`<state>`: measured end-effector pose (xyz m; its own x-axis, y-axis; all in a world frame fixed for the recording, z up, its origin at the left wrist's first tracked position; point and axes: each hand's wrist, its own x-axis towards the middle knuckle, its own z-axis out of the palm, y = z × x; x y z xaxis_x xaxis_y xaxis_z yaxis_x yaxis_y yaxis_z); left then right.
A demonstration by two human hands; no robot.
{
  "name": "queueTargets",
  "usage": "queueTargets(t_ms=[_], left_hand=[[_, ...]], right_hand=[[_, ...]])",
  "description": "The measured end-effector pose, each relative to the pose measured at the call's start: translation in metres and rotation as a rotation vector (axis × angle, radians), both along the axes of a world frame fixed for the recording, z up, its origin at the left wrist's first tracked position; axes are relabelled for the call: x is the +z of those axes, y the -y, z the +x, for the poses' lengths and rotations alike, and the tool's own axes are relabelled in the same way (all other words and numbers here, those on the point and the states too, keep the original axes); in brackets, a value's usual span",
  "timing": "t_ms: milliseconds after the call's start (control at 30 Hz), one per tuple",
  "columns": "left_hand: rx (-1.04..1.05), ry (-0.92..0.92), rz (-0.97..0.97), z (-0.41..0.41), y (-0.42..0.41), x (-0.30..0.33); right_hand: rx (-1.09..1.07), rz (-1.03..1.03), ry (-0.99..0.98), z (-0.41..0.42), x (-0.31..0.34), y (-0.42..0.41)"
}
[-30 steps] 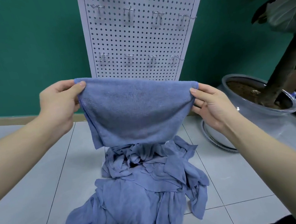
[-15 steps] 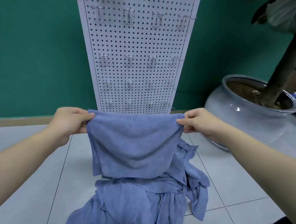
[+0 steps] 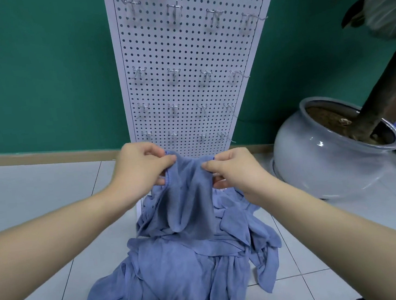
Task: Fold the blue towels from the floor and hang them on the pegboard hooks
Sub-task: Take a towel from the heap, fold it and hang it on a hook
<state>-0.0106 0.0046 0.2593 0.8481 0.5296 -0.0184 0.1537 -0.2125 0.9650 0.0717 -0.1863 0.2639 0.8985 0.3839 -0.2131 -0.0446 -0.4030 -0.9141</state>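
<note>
Below the grip, the pile of towels point(image 3: 189, 266) waits on the floor point(image 3: 50, 188). The left hand point(image 3: 138, 170) and right hand point(image 3: 235, 168) each pinch a top corner of one towel point(image 3: 189, 199), brought close together, likely to fold it in half. Beyond them, the pegboard point(image 3: 190, 53) hooks point(image 3: 172, 73) hang bare.

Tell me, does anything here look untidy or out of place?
Yes. The towels lie in a crumpled heap on the floor before the pegboard, and its hooks hang bare. Both hands, left and right, pinch one towel.
</note>
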Motion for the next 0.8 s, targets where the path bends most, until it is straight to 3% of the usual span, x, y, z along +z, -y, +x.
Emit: queueTargets(t_ms=[333,500,800], left_hand=[[-0.111,0.187,-0.017,-0.02,0.032,0.009],[-0.24,0.297,0.078,-0.023,0.032,0.006],[-0.401,0.342,0.165,-0.016,0.017,0.012]], right_hand=[[0.028,0.163,0.135,-0.035,0.002,-0.023],[0.078,0.14,0.252,-0.034,0.008,-0.019],[0.089,0.212,0.268,-0.03,0.022,-0.008]])
